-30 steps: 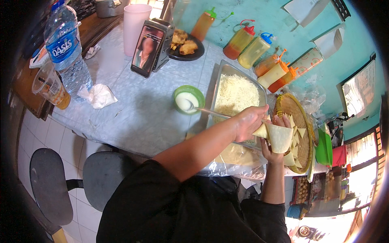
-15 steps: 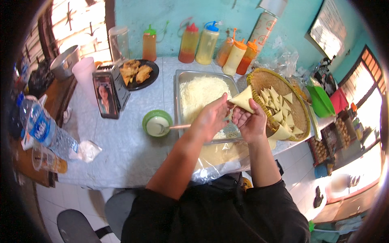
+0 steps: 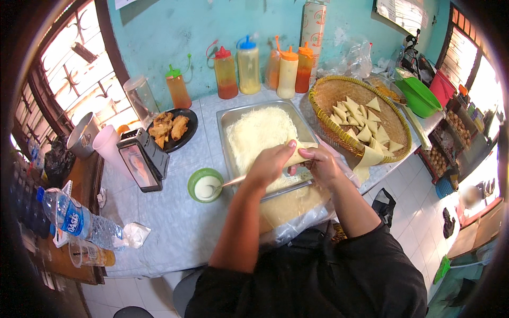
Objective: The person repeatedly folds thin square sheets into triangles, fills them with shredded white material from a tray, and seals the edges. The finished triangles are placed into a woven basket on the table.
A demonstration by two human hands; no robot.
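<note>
Over the near right part of a metal tray, my left hand and my right hand are closed on one pale pastry wrapper, pinched between thumbs and fingers. The fingers hide part of it. Thin white shreds, like noodles, form a pile in the tray. Left of the tray stands a green bowl of white paste, with a spoon leaning out toward my left wrist. To the right, a woven basket holds several folded pastry triangles; a loose pastry sheet lies over its near rim.
Sauce bottles line the wall behind the tray. Further left are a black plate with fried food, a napkin holder, a pink cup and a water bottle. A plastic-covered brown sheet lies at the table's front edge.
The wrapper was a raised, open-looking triangle near the basket; now it sits lower over the tray, gripped by both hands. My left hand has closed onto it. The view has shifted.
</note>
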